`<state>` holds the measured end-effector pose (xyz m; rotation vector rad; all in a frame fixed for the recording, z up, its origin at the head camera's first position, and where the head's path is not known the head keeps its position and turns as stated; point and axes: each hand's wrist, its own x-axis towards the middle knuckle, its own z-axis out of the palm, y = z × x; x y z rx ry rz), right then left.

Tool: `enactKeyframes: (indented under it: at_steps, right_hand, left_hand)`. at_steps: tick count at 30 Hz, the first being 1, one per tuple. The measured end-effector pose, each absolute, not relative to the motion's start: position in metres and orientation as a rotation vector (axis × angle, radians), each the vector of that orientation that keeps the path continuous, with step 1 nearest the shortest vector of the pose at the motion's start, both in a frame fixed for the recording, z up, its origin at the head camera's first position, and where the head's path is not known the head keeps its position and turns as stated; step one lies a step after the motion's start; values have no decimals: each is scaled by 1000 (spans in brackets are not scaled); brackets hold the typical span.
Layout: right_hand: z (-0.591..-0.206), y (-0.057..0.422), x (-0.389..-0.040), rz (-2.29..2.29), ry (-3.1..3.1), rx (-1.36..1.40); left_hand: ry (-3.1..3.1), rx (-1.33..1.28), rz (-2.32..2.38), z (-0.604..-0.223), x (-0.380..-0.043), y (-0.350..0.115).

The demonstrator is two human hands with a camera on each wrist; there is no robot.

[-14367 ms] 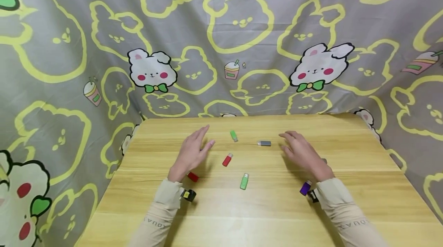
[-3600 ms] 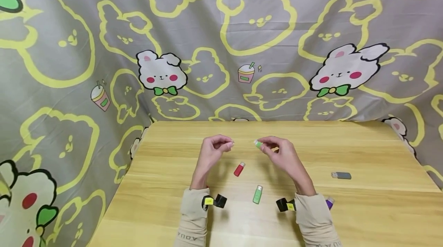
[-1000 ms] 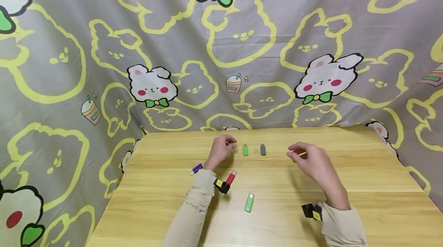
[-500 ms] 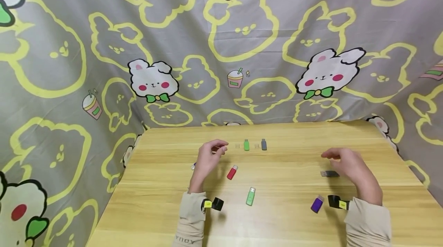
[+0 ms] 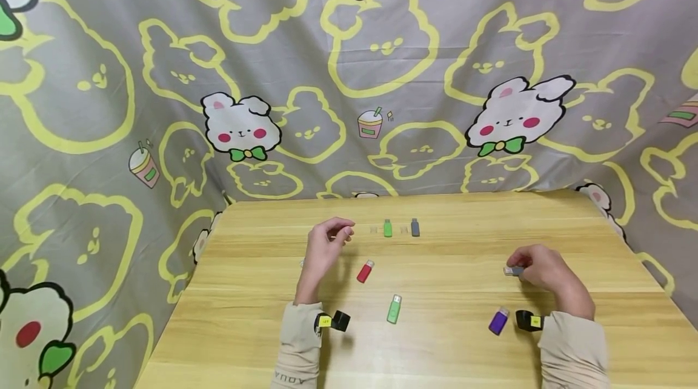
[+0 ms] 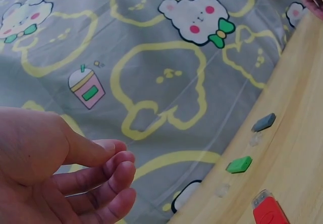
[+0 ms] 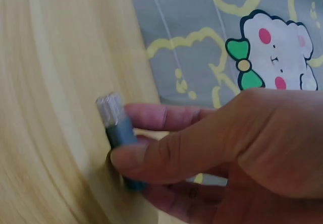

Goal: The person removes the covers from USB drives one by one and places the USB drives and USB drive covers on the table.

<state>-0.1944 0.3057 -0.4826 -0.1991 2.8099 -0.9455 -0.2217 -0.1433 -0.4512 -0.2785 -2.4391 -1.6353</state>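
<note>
Between thumb and fingers my right hand (image 5: 553, 271) pinches a grey USB stick (image 7: 121, 132), its clear cap pointing away from the palm, low over the right side of the table. My left hand (image 5: 323, 246) hovers over the left side, fingers loosely curled and holding nothing. Beyond its fingertips, a green USB stick (image 5: 388, 229) and a grey USB stick (image 5: 415, 228) lie uncapped in a row at the back. A clear cap (image 5: 373, 230) lies left of the green one, and another clear cap (image 5: 404, 230) sits between the two.
A capped red USB stick (image 5: 365, 271) lies right of the left forearm, a capped green one (image 5: 394, 309) nearer the front. A purple USB stick (image 5: 498, 321) is beside the right wrist camera (image 5: 528, 320). The patterned curtain (image 5: 409, 74) borders the wooden table (image 5: 436, 352).
Over the last second my right hand has moved right and down and taken the grey stick; my left has drawn back left. Earlier, the back green and grey sticks lay scattered, capped.
</note>
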Motion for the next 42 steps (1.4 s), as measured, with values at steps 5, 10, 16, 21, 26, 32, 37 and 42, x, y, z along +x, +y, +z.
enactKeyframes:
  at_steps: [5, 10, 16, 21, 26, 32, 37, 42]
  right_hand:
    - [-485, 307, -194, -982, 2812, -169]
    - [-486, 305, -194, -999, 2835, -174]
    - [-475, 296, -195, -1073, 2873, -184]
    - [-455, 272, -194, -1147, 2954, -324]
    - [-436, 238, -194, -1263, 2942, -482]
    - [-427, 203, -193, -1366, 2867, -571]
    - [-426, 179, -190, -1440, 2803, -610]
    - [-425, 161, -190, -1497, 2757, -657]
  left_hand:
    - [-2437, -299, -1638, -452, -222, -143]
    - [-2426, -305, -1650, -453, -223, -143]
    - [-2411, -325, -1672, -453, -221, -142]
    - [-2441, -372, -1681, -448, -219, -137]
    - [-2485, -451, -1696, -448, -218, -128]
    - [-2526, -547, -1766, -447, -212, -111]
    - [-2551, -642, -1815, -446, -207, -96]
    - [-2519, -740, -1909, -447, -204, -83]
